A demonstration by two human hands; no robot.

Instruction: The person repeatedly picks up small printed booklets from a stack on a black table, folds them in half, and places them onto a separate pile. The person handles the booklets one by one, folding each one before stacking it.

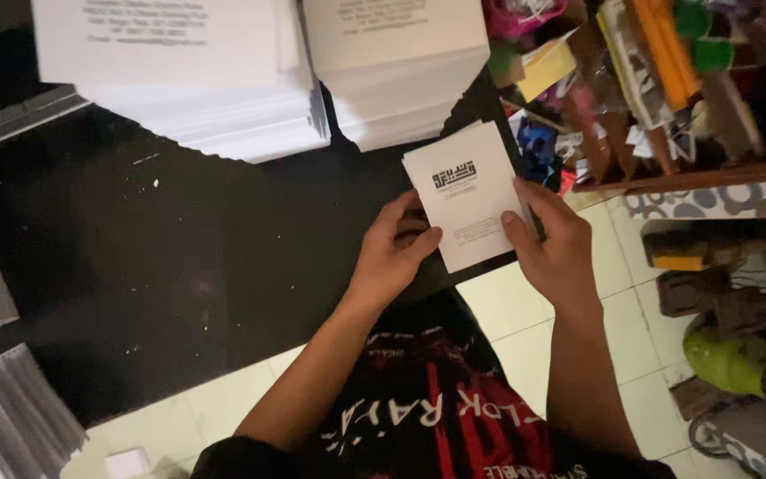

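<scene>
Both hands hold a small white printed booklet (467, 195) above the near edge of a black table (179, 257). The left hand (394, 251) is closed on its lower left edge, thumb on the front; the right hand (556, 239) grips its right edge the same way. At twelve o'clock from the booklet lie two stacks of white printed sheets (223, 80). At two o'clock stands what looks like a wooden rack (693, 168) of colourful clutter, blurred.

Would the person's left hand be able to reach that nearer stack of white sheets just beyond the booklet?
Probably yes. The left hand now grips the white booklet with the right hand, but only bare dark mat lies before the stack.
</scene>
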